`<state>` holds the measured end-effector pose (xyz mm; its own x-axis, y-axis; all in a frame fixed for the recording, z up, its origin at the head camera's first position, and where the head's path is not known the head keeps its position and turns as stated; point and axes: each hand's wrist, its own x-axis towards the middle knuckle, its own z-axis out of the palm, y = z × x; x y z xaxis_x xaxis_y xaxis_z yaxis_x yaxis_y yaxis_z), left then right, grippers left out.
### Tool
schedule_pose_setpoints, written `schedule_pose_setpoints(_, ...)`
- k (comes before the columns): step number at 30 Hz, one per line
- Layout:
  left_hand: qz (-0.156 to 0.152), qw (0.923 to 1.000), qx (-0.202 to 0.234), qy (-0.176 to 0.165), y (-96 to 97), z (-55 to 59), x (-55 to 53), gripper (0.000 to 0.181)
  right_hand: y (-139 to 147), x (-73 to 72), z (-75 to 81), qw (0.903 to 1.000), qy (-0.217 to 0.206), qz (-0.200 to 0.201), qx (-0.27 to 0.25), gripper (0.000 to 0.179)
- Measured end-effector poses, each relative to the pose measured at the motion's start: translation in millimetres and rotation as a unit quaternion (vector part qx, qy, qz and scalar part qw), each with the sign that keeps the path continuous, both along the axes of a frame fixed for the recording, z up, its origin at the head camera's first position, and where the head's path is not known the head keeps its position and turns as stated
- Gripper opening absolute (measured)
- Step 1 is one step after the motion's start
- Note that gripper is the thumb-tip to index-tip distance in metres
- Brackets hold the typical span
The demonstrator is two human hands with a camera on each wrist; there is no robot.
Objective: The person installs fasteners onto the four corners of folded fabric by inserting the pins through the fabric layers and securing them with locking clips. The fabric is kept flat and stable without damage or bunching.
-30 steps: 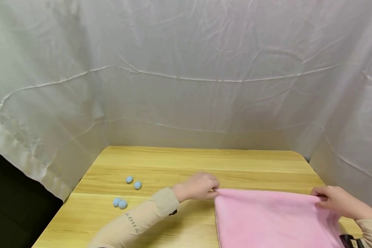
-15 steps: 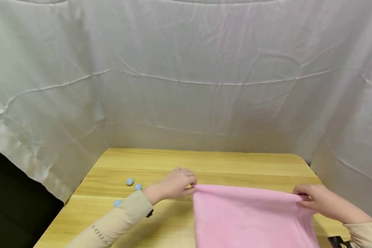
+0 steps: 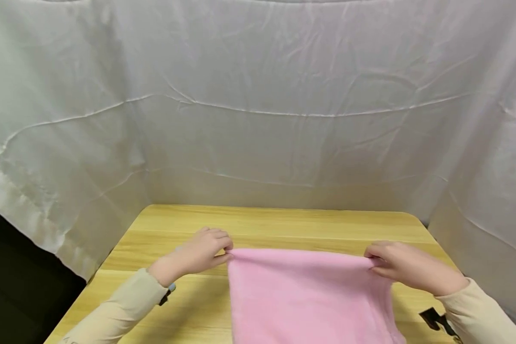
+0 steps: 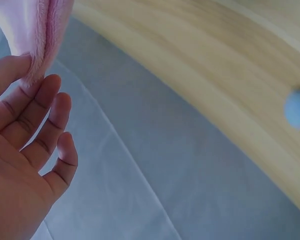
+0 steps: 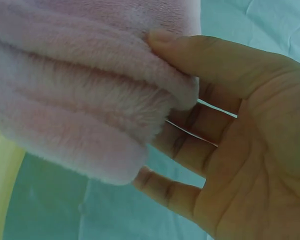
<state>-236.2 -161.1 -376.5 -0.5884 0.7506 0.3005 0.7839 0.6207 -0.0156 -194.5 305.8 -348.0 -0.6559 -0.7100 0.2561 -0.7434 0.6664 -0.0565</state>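
Note:
A plush pink cloth (image 3: 301,296) hangs between the two hands, its top edge stretched nearly straight and its lower part running out of the head view. My left hand (image 3: 198,252) pinches its upper left corner between thumb and fingertips. At the upper right corner my right hand (image 3: 413,265) grips it, thumb on one face and fingers behind. Stacked fuzzy layers of the folded cloth (image 5: 80,100) show in the right wrist view. In the left wrist view the corner (image 4: 35,60) narrows to a point between thumb and index finger, with the other fingers loosely bent.
Under the cloth is a light wooden table (image 3: 284,224) with rounded far corners. Small blue balls lie on its left side; one ball (image 3: 172,287) peeks out by the left sleeve, and a ball (image 4: 297,108) shows in the left wrist view. Pale grey curtains (image 3: 258,143) surround the table.
Both hands have carried the cloth leftward across the table and slightly up in the head view. The left arm now covers most of the blue balls that showed before.

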Motion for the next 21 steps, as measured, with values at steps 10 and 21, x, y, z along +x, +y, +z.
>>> schedule_pose_setpoints(10, 0.02, 0.998, 0.043, 0.043, -44.4, 7.9, -14.8, 0.012, -49.4, -27.8, 7.1, 0.9988, -0.032, 0.035, -0.008, 0.008)
schedule_pose_setpoints(21, 0.108, 0.9916, 0.05, -0.052, -54.8, -1.8, -44.2, 0.011, -61.7, -77.4, -16.8, 0.9957, -0.084, 0.002, -0.038, 0.009)
